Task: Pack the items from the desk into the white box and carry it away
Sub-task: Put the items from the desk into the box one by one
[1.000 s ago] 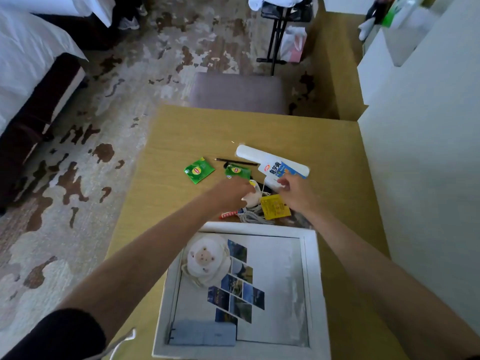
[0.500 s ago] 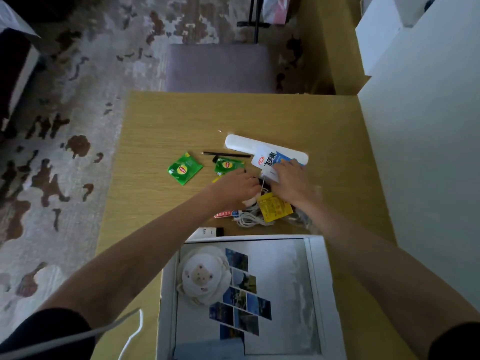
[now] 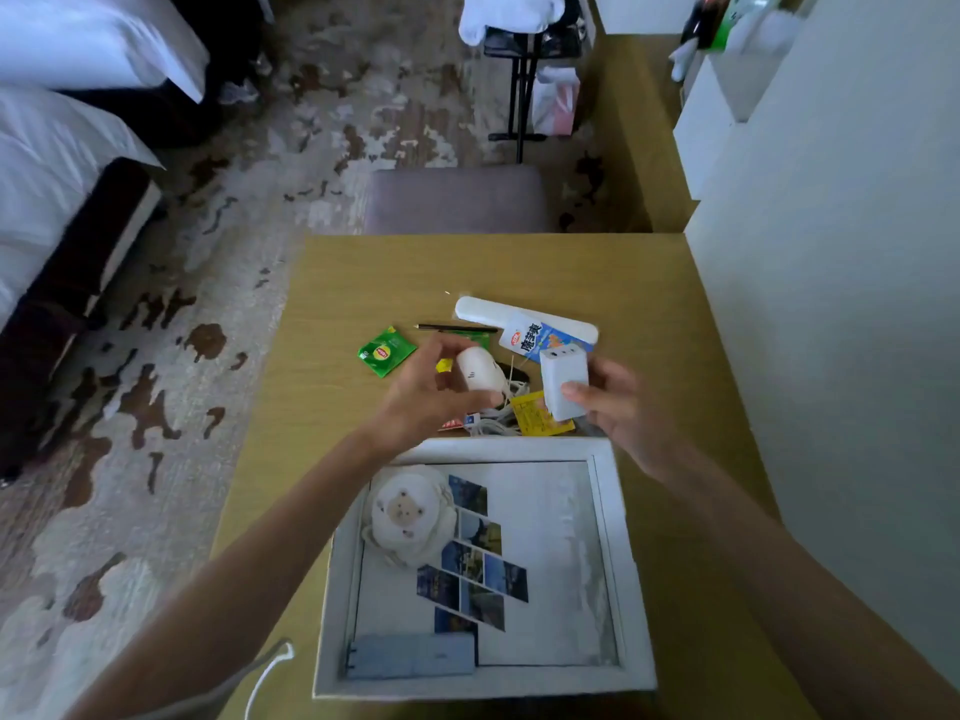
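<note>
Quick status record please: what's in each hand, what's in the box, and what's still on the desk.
left hand: holds rounded white charger, lifted
right hand: holds white block adapter, lifted
box: open, on desk; holds plush pouch, photo sheet, blue-grey case
desk: green tea sachet, pencil, long white case, snack packet, yellow packet, white cable

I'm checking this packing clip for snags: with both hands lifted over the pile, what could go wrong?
The white cable trails from the rounded charger in the left hand, so it may drag the yellow packet along. The right hand has only a fingertip grip on the white block adapter, which could slip.
</note>
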Motion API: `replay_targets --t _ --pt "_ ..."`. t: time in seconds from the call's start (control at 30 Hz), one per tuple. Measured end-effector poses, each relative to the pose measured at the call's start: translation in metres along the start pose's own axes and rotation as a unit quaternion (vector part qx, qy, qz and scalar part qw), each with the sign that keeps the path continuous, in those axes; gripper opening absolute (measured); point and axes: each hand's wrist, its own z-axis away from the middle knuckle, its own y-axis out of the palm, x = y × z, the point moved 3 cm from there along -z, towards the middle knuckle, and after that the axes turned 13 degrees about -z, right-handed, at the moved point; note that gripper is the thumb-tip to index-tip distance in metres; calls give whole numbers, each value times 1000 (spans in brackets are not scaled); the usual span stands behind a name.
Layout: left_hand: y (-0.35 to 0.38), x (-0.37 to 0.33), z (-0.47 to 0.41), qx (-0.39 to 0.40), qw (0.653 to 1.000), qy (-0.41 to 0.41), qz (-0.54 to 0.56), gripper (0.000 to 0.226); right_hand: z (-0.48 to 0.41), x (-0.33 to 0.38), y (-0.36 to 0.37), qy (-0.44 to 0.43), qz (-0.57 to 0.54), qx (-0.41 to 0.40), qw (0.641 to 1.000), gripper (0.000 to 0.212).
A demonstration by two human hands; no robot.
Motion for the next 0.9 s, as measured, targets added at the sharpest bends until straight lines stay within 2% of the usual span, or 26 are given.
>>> replay_targets --t 0.07,0.17,0.27,0.33,0.43,0.53,0.6,0.67,0.8,0.9 --pt "6 -3 32 13 1000 5 0 56 20 -3 7 -7 38 35 999 38" --pt "16 6 73 32 999 2 -29 43 46 -13 19 21 108 100 989 32" --pt "29 27 103 55 988 -51 -137 38 70 -32 30 52 215 154 963 23" --pt "38 43 115 71 966 -58 -243 34 83 -51 33 60 311 158 935 28" --pt "52 63 127 136 925 -36 -354 34 101 -81 41 88 423 186 882 35" --pt "60 77 130 175 880 -21 -441 33 111 -105 50 113 501 223 828 31" --pt "63 84 131 176 839 8 -514 34 115 -117 53 132 524 232 809 28" --pt "62 86 132 154 806 45 -570 36 118 -125 56 147 526 225 807 30" --pt "58 89 139 104 761 124 -628 43 120 -130 61 159 497 203 828 31" --pt "52 92 145 84 749 177 -633 47 123 -130 64 162 464 199 848 24"
